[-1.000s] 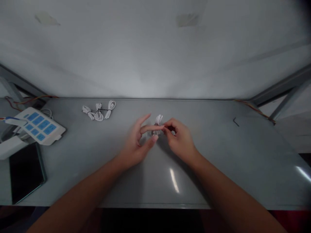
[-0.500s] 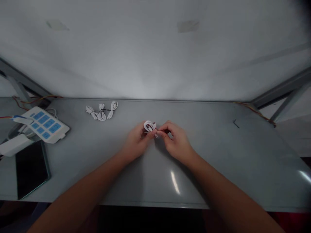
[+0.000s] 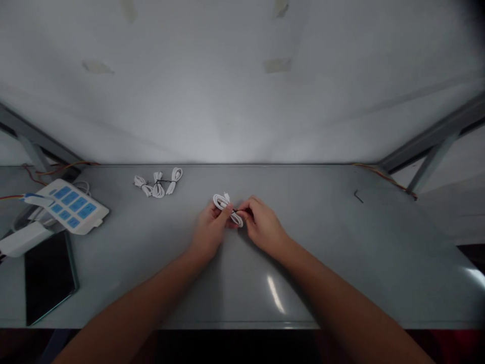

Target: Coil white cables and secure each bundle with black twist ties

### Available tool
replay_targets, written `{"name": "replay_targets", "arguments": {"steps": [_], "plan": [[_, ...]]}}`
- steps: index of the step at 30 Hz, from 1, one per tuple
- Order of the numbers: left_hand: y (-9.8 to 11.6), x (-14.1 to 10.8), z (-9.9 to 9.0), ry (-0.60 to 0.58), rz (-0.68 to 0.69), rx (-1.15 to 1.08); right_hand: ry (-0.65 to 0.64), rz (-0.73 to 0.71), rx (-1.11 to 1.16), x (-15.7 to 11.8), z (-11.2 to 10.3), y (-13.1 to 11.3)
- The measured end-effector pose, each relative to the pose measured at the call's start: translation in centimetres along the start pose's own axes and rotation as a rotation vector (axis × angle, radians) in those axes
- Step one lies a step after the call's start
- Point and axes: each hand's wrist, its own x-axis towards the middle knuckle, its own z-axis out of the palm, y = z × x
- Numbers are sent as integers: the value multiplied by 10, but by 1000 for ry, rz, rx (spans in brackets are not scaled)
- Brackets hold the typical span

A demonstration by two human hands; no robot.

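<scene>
A coiled white cable (image 3: 221, 201) is gripped in my left hand (image 3: 210, 226) over the middle of the grey table. Around the coil runs a thin black tie (image 3: 236, 211), and my right hand (image 3: 262, 222) pinches its end between thumb and index finger. Both hands are close together, the cable between them. Farther back on the left lie three more white cable bundles (image 3: 158, 188), side by side, each bound with a black tie.
On the left are a white power strip with blue sockets (image 3: 78, 205), a white adapter (image 3: 25, 238) and a dark tablet (image 3: 50, 275). A small black hex key (image 3: 358, 196) lies on the right. Grey table (image 3: 151, 283) meets a pale wall behind.
The held cable coil has turned and moved slightly left, showing more of its length. My right hand still pinches at the tie. The camera view has shifted a little.
</scene>
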Motion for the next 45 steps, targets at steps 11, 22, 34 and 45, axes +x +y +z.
{"name": "replay_targets", "arguments": {"steps": [11,22,34,45], "plan": [[24,2,-10,-336,-432,-316,51,-163,30,1,-7,2],[8,7,-13,-271,-47,25,69,-148,78,2,-11,1],[21,-2,-6,-88,153,249,124,-20,175,5,-14,-4],[19,-6,-2,-81,114,29,229,-83,191,-1,-5,-13]]}}
